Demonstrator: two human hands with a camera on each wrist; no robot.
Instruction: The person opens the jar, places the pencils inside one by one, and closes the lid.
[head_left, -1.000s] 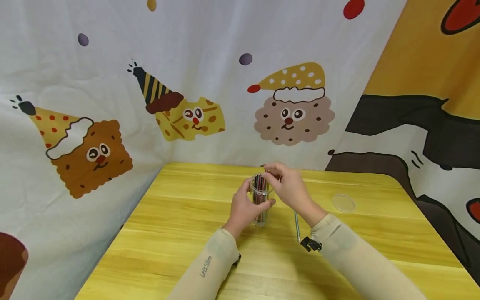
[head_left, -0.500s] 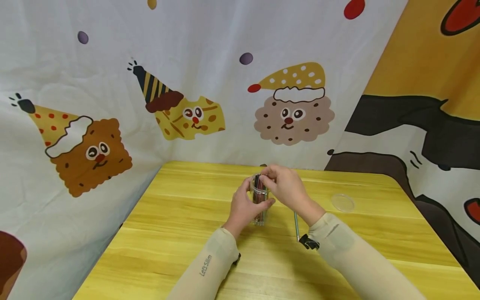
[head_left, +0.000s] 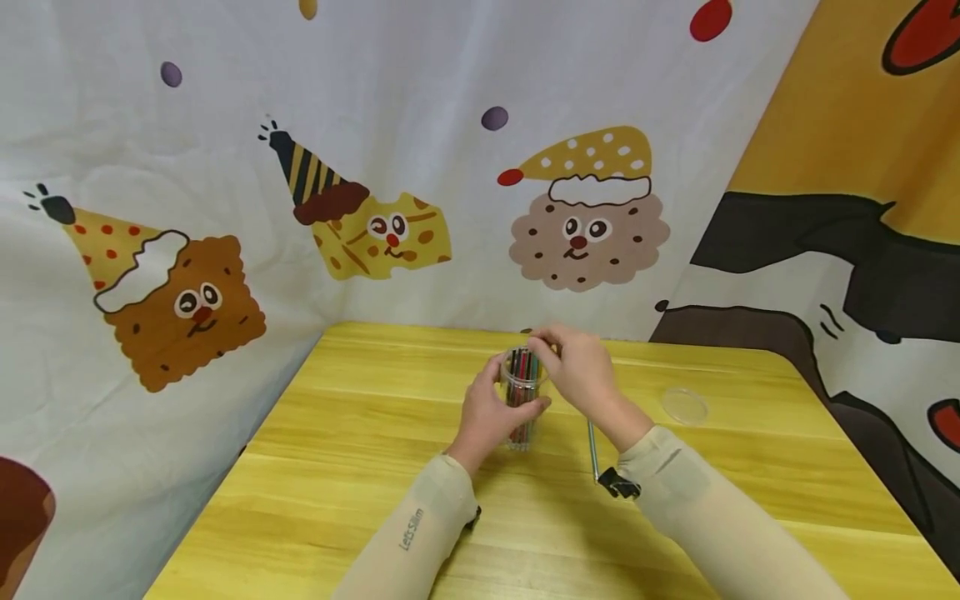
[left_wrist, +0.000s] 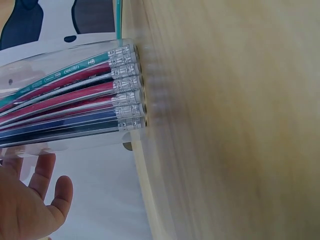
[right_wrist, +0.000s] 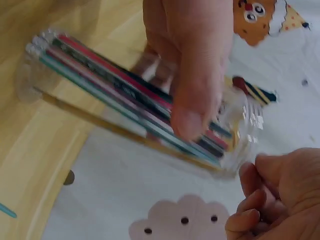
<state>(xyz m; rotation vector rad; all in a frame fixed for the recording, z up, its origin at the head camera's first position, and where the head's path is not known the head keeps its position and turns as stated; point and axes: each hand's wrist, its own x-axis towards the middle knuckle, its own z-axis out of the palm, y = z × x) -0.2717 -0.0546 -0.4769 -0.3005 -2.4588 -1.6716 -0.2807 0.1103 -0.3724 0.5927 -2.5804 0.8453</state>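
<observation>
A clear jar [head_left: 525,384] of several pencils [head_left: 522,364], some red, dark and teal, stands on the table near its back. My left hand [head_left: 487,417] grips the jar's side; its thumb [right_wrist: 195,110] lies across the wall in the right wrist view. My right hand [head_left: 583,371] is beside the mouth, fingers curled. In the right wrist view, thumb and forefinger of this hand [right_wrist: 282,197] come together close to the rim; whether they pinch anything is unclear. A yellowish pencil [right_wrist: 125,132] lies along the jar's wall. Silver-capped pencil ends [left_wrist: 127,82] sit at the jar's bottom.
One teal pencil [head_left: 593,454] lies on the table [head_left: 360,467] below my right wrist. A round clear lid [head_left: 685,406] rests at the right. Behind the table hangs a printed cloth [head_left: 465,308] with cartoon figures.
My right hand dipped left over the jar's mouth half a second ago and has since drawn back right. More pencil colours show at the mouth. The left hand and jar stay in place.
</observation>
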